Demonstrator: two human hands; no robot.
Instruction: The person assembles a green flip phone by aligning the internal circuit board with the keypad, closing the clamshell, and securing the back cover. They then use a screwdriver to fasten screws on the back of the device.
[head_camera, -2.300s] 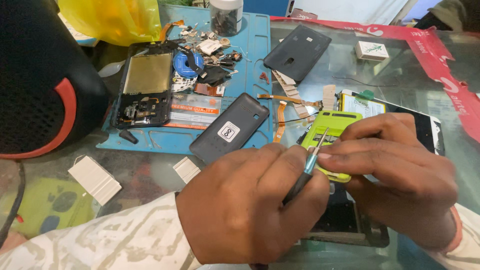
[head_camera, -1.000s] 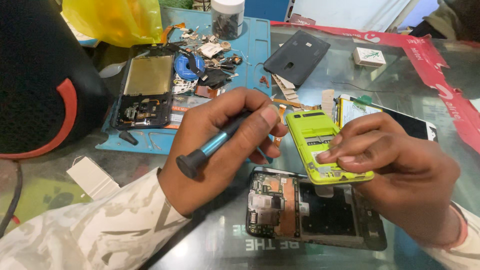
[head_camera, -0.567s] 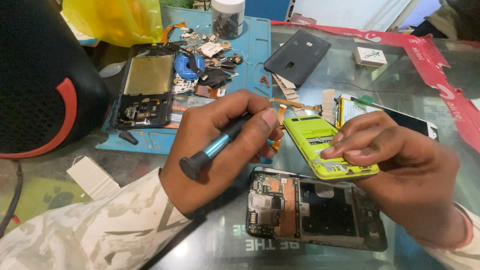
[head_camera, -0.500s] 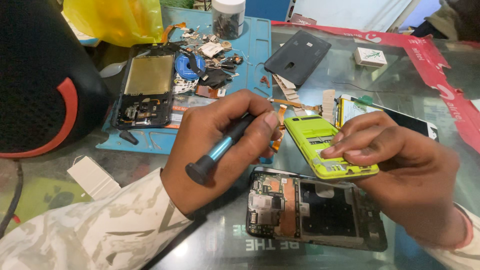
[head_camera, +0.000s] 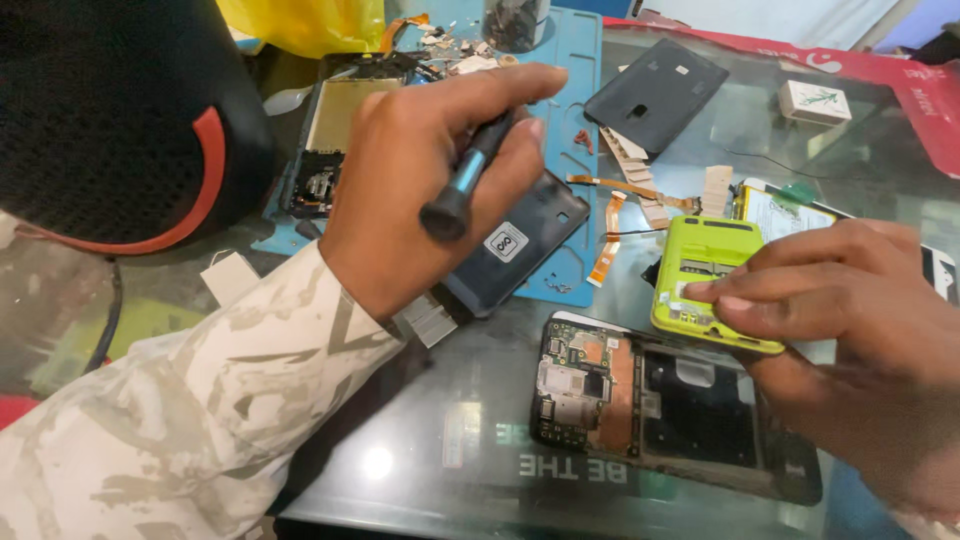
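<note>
The left hand (head_camera: 420, 190) is raised over the blue work mat (head_camera: 575, 90), its wrist coming in from 7 o'clock out of a camouflage-patterned sleeve (head_camera: 170, 400), knuckles turned toward 12 o'clock. Its fingers curl round a dark screwdriver with a blue band (head_camera: 466, 180); the butt end points down toward 7 o'clock, and the tip is hidden behind the fingertips. Just beneath this hand, at 5 o'clock from it, a dark phone back cover (head_camera: 515, 250) lies partly on the mat. The right hand (head_camera: 850, 340) enters from 4 o'clock, palm down, and grips a lime-green phone frame (head_camera: 710, 275): fingers press flat on its lower end, thumb under its edge, so the frame tilts up off the glass table (head_camera: 420, 440). Directly below the green frame, at 6 o'clock, an opened phone body with its circuit board showing (head_camera: 640, 400) lies flat on the glass, the right hand's heel over its far end. At 12 o'clock from the green frame, orange ribbon cables (head_camera: 620, 200) are scattered, and a black back panel (head_camera: 655, 95) lies beyond them. Another stripped phone (head_camera: 335, 130) lies on the mat at 10 o'clock from the left hand, beside a big black speaker with a red ring (head_camera: 110, 110).
</note>
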